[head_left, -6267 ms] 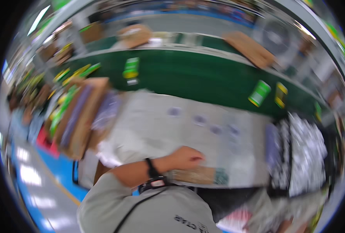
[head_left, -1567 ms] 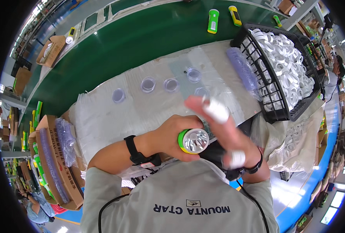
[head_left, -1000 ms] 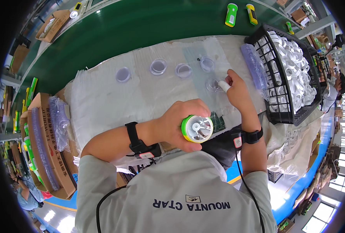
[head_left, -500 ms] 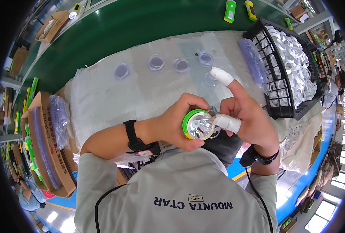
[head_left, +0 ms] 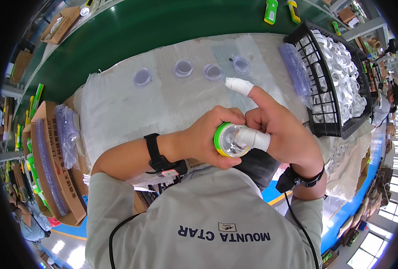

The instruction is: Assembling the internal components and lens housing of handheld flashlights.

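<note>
My left hand (head_left: pixel 210 136) is wrapped round a flashlight (head_left: pixel 218 140) with a green and yellow rim, its head facing up. A clear round lens cover (head_left: pixel 231 134) sits at the head. White tape wraps the thumb and index finger of my right hand (head_left: pixel 275 123). Its taped thumb presses onto the clear cover, the index finger stretches out above the mat, and the other fingers are curled in, partly hidden. Beyond my hands, several clear round caps (head_left: pixel 183 67) stand in a loose row on the film-covered mat (head_left: pixel 114 103).
On the right stands a black crate (head_left: pixel 317 85) full of white rings, with a bubble-wrap roll (head_left: pixel 296 74) beside it. A cardboard box (head_left: pixel 58 166) with flashlights is at left. Two flashlights (head_left: pixel 270 12) lie on the green surface (head_left: pixel 185 24) at the back.
My right hand has moved left, bringing the clear cover from beside the flashlight onto its head. The index finger has swung left, and the thin clear disc on the mat no longer shows.
</note>
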Tool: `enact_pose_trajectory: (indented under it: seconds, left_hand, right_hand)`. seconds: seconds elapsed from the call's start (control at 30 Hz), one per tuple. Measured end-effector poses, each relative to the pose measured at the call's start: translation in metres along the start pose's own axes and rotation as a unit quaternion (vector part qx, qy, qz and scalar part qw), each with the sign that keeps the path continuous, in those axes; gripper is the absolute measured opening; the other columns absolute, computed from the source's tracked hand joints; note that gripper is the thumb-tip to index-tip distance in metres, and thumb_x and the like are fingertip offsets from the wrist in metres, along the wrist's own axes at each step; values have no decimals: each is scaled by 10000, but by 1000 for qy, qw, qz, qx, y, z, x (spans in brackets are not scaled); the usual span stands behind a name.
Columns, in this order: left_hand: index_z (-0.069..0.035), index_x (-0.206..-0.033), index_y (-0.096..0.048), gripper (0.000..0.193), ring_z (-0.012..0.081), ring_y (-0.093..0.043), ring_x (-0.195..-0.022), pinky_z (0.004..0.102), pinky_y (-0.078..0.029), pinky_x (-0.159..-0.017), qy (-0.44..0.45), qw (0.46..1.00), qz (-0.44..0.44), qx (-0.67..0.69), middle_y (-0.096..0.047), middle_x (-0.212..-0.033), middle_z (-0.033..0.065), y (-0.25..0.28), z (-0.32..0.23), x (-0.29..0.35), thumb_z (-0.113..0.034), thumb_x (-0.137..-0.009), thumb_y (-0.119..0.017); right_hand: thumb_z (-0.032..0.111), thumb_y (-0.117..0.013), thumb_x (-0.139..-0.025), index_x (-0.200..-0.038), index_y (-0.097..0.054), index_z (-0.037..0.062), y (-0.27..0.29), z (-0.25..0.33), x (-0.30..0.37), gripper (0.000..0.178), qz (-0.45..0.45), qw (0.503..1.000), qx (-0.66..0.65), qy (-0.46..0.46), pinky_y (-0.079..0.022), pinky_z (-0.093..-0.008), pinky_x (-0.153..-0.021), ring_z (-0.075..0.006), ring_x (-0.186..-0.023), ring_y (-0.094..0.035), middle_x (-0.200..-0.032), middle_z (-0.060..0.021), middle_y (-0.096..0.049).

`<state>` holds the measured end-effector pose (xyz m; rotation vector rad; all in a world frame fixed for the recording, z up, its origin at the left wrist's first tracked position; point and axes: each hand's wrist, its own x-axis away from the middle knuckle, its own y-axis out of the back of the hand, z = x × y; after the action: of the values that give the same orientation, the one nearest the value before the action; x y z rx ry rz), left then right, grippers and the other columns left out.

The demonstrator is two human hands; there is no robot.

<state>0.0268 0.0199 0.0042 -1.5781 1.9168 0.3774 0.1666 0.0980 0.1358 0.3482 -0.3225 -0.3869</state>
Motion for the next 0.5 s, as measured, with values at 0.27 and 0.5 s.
enact_pose_trajectory:
  seconds: [0.27,0.5]
  left_hand:
    - [-69,-1024,-514,479,246,-584,-796,324,-466,-695,72,997,30,-28,-587,-904,95,0,-11,-14,-142,-620,-760]
    - [-134,-1158,-285,579,219,-560,-751,314,-474,-629,1,998,34,-51,-511,-919,188,4,-20,0,-354,-788,-673]
  right_hand:
    - [139,-678,-808,-1408,-293,112,6,0,7,714,-10,1000,-1,2,-318,-202,-520,-40,-540,-374,-578,40,-438]
    - [141,-641,-820,-1134,-607,69,80,-23,85,323,-265,916,284,103,-468,-259,-640,-128,-686,-587,-772,-46,-605]
